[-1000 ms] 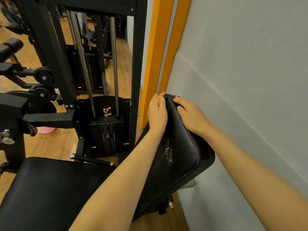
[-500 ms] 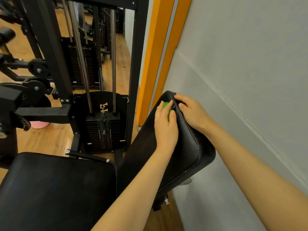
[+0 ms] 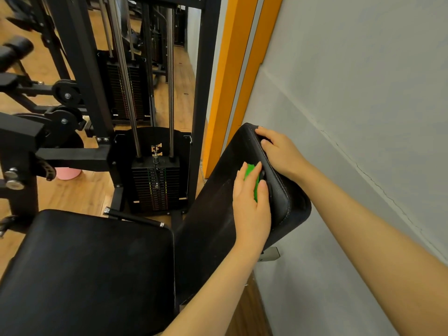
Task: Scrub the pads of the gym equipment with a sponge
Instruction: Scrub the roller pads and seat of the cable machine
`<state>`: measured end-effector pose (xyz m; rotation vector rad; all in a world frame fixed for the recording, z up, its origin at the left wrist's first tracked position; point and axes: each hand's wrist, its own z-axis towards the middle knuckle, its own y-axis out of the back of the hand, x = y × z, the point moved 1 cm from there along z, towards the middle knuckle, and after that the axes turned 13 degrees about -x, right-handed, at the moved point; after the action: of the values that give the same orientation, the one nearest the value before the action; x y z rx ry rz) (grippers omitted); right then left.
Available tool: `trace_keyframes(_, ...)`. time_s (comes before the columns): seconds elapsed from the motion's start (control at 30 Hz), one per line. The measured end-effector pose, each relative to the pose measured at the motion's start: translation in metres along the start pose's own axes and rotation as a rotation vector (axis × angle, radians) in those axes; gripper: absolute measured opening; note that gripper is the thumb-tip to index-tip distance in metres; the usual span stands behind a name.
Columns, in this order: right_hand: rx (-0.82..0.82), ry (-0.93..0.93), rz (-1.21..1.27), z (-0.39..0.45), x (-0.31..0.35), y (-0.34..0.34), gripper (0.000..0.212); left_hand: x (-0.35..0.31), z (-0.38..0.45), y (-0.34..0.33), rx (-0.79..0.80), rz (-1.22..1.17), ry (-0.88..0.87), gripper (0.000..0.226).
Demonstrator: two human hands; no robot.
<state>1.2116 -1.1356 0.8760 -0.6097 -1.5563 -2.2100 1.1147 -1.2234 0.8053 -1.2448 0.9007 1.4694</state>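
A black back pad (image 3: 213, 214) leans tilted against the grey wall, above the black seat pad (image 3: 92, 270). My left hand (image 3: 252, 202) presses a bright green sponge (image 3: 252, 177) flat against the back pad's face, near its right seam; only a strip of sponge shows between my fingers. My right hand (image 3: 281, 151) grips the pad's upper right edge, with fingers curled over the top corner and thumb on the seam.
A black weight stack (image 3: 156, 185) with steel guide rods stands just behind the seat. Machine arms and pulleys (image 3: 65, 117) fill the left. A pink bucket (image 3: 66, 173) sits on the wooden floor. An orange door frame (image 3: 232, 69) and grey wall (image 3: 363, 93) close in the right.
My left hand slid with the sponge down the back pad from its top edge. The right hand kept its grip on the upper corner.
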Motion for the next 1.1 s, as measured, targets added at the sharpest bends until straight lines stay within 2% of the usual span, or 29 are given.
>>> trace_keyframes(0.23,-0.003,0.027,-0.024,-0.007,0.003,0.003,0.042,0.0,-0.015,0.009,0.0,-0.058,0.003,0.043)
trace_keyframes(0.4,-0.024,0.1,-0.082,-0.011,0.004,0.002,0.042,0.007,0.015,0.012,-0.177,-0.202,0.142,0.049)
trace_keyframes(0.5,-0.024,0.083,-0.088,-0.011,0.004,0.003,0.042,0.011,0.065,0.001,-0.223,-0.155,0.201,0.046)
trace_keyframes(0.6,-0.029,0.087,-0.086,-0.012,0.007,0.003,0.042,0.019,0.108,-0.008,-0.216,-0.051,0.246,0.047)
trace_keyframes(0.7,-0.03,0.089,-0.087,-0.011,0.008,0.003,0.043,0.031,0.12,-0.014,-0.13,-0.006,0.295,0.044)
trace_keyframes(0.9,-0.036,0.082,-0.069,-0.006,0.008,0.001,0.044,0.037,0.094,-0.011,-0.067,-0.066,0.261,0.04)
trace_keyframes(1.1,-0.035,0.083,-0.059,-0.006,0.009,0.002,0.046,0.03,0.042,0.0,-0.081,-0.068,0.229,0.038)
